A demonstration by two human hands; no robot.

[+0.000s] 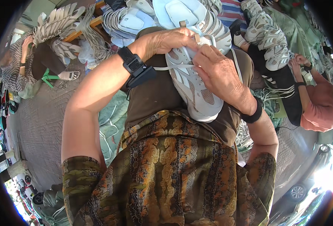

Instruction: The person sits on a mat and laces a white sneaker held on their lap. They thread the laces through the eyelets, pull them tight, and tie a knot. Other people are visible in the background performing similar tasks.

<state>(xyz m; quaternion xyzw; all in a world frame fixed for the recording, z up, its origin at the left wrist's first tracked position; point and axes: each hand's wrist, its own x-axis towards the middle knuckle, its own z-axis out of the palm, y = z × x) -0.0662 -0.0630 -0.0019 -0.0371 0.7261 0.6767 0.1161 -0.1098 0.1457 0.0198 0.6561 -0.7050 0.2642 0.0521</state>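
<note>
A white and grey sneaker (200,98) with tan mesh panels lies across my lap, its toe toward my body. My right hand (221,73) is closed over the lacing, thumb and fingers pinching the white shoelace (174,67). One length of the lace runs left from those fingers toward my left wrist; another lace length (235,62) hangs to the right of the shoe. My left hand (174,40) is closed at the upper lacing near the collar, its curled fingertips against the shoe and close to my right fingers. Exactly what those fingertips pinch is partly hidden.
Stacked shoe uppers (127,20) and pale blue-lined pieces (179,13) lie just beyond my knees. Bundled laces (95,34) hang at the left. Two people sit nearby, one at each side; a row of sneakers (273,47) lies by the right one. Green cloth (113,122) lies beside my leg.
</note>
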